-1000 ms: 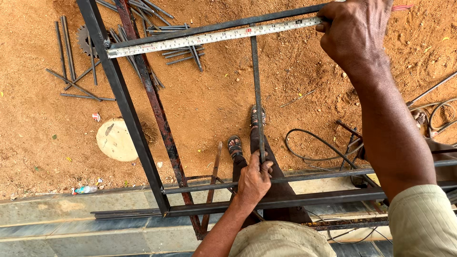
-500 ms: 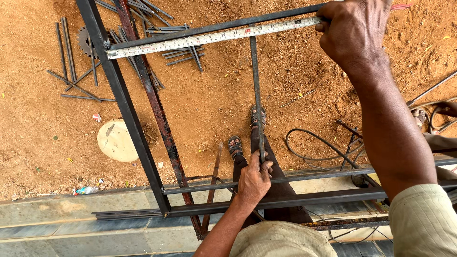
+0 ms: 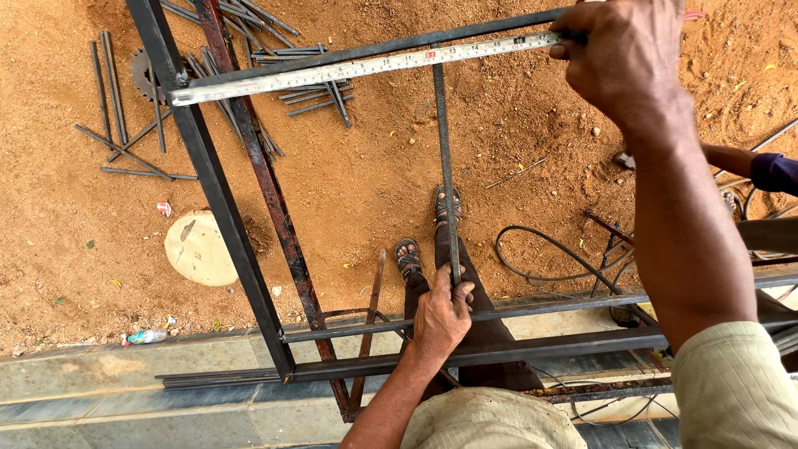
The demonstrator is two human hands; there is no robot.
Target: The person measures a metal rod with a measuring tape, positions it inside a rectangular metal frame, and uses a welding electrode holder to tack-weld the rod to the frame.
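Close beneath my chin, my left hand [image 3: 442,312] is wrapped around the lower end of a thin steel rod [image 3: 445,179], gripping it where it crosses the near rail of the black metal frame [image 3: 218,187]. Nothing has shifted in the last second: the rod stands in the same line and my grip has not slid, so I judge I am holding a position to be measured rather than moving it. Below the rod I see my sandalled feet [image 3: 424,237] on the red dirt. Further out, my right hand [image 3: 625,60] is closed on the end of a measuring tape [image 3: 366,66], pinning it along the far rail; its other end hooks at the frame's left corner. Beyond that lie loose rod offcuts [image 3: 125,125], a pale round slab [image 3: 199,248], and a black cable [image 3: 549,249] at right.
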